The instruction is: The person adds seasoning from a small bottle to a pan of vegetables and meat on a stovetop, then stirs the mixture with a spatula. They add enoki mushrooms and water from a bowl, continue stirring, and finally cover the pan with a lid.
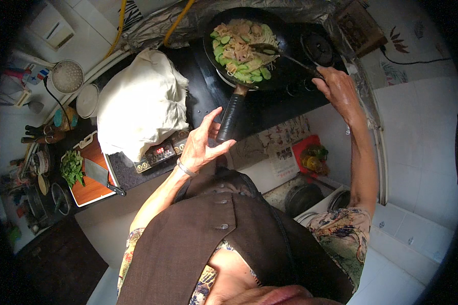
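Observation:
A black wok (pixel 210 47) with a ribbed handle (pixel 231 118) sits on the stove, full of noodles and sliced green vegetables (pixel 242 49). My right hand (pixel 337 89) grips the handle end of a metal spatula (pixel 267 48), whose head rests in the food. My left hand (pixel 202 146) is spread beside the end of the wok handle, fingers and thumb apart; whether it touches the handle is hard to tell. A band circles my left wrist.
Left of the wok, a white cloth (pixel 143 103) covers something on an induction cooker (pixel 160 152). Farther left, a cleaver (pixel 97 171) and green leaves (pixel 72 166) lie on a cutting board (pixel 95 192). A second burner (pixel 316 47) lies right of the wok.

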Demonstrator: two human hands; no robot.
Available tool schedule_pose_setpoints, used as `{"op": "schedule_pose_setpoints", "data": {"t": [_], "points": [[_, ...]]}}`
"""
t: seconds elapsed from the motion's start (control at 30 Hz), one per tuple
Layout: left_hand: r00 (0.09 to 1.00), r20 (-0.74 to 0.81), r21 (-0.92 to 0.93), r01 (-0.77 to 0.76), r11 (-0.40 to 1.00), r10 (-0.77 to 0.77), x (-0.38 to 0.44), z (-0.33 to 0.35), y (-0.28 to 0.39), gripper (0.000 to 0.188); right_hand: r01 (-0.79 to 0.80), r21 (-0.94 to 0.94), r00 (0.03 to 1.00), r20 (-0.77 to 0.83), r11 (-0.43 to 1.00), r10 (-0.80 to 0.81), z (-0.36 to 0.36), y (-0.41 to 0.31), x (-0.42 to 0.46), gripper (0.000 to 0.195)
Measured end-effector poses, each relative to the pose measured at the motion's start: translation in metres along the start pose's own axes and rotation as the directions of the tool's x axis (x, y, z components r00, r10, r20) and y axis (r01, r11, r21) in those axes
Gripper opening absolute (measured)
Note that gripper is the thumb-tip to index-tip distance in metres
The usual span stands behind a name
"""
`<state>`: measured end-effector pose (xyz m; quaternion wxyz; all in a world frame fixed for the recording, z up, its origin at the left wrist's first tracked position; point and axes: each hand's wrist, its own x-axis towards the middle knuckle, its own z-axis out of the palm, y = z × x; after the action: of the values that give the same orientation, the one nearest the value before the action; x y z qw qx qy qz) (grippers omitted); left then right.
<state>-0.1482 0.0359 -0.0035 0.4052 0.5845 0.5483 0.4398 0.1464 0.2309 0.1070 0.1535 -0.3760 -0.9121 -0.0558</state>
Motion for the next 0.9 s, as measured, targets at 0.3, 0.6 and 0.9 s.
{"op": "schedule_pose_setpoints", "data": {"t": [0.3,0.6,0.9], "points": [[1.000,-0.005,-0.026,0.002,1.000,-0.002,-0.001,0.002,0.001,0.080,0.023,-0.028,0.999,0.046,0.999,-0.022,0.015,0.012,-0.002,0.022],[1.000,0.005,-0.047,0.010,0.999,-0.010,0.000,0.003,-0.003,0.081,-0.132,-0.043,0.980,0.141,0.990,0.137,0.012,0.021,0.004,0.035],[1.000,-0.024,-0.030,-0.007,1.000,0.006,-0.001,0.004,-0.008,0.083,-0.139,-0.011,0.960,0.244,0.990,0.137,0.009,0.015,0.017,0.035]]}}
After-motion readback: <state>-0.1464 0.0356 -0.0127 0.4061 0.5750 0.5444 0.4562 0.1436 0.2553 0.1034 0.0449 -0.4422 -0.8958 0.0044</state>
